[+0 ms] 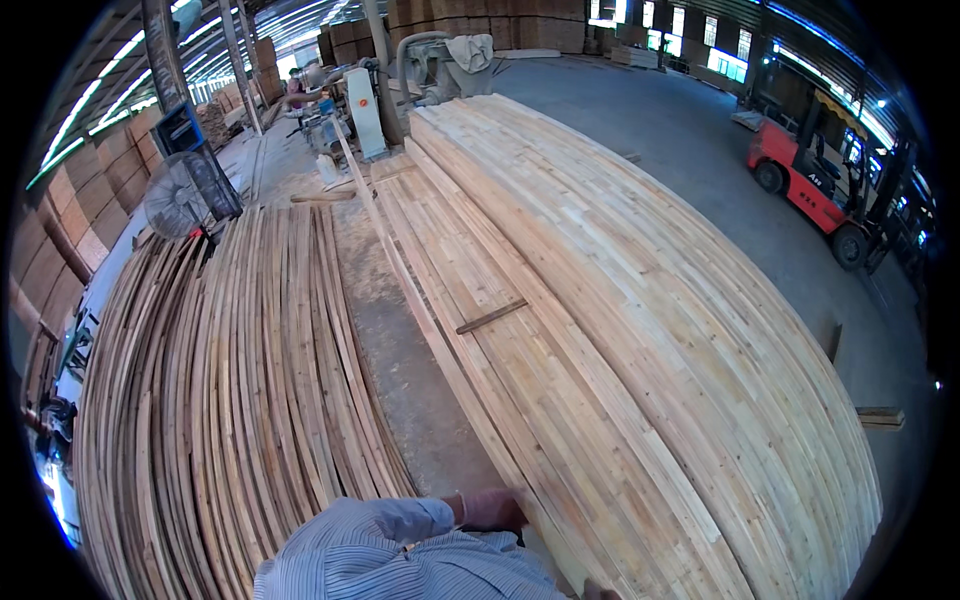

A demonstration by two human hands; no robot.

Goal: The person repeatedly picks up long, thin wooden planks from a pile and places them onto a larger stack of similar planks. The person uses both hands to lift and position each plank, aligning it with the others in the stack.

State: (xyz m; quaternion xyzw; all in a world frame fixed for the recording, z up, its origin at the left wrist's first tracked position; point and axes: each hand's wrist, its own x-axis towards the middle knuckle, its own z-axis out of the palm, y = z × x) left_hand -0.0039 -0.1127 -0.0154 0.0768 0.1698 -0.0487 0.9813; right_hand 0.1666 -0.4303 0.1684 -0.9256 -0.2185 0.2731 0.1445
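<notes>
My left hand [493, 508], in a pinkish glove, is beside the near end of a long, pale wooden strip [437, 345]. Its fingers are blurred and dark, so whether they grip the strip cannot be made out. Only a small part of my right hand [598, 591] shows at the lower edge, by the same boards, with its fingers mostly hidden. The strip runs away from me along the left side of a low stack of pale boards [540, 385]. Across that stack lies a short brown stick [491, 316].
A taller stack of pale boards [660, 300] stands to the right. Many rough, darker strips [250, 370] lie at my left. Ahead are a woodworking machine [364, 112], a fan [178, 195] and a person [295, 88]. A red forklift [805, 180] stands far right.
</notes>
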